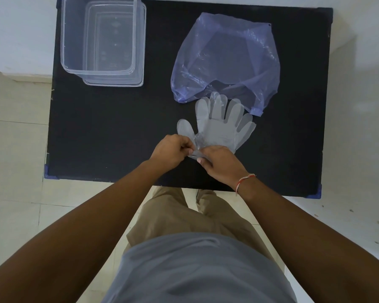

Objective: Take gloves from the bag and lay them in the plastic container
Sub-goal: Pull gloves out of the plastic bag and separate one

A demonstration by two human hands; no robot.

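While both hands' fingers point(189, 147) pinch gloves point(219, 127), black table point(109, 132) meets pale tiles point(13, 149) — white wall point(20, 29).

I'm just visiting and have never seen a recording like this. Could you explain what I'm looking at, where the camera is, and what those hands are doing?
No machine here: a person wears one camera on the head, looking down at their own arms. On the black table lie a clear, empty rectangular plastic container, a bluish see-through plastic bag and thin transparent plastic gloves at the bag's mouth. The left hand and right hand both pinch the gloves' cuff end, seemingly separating one.
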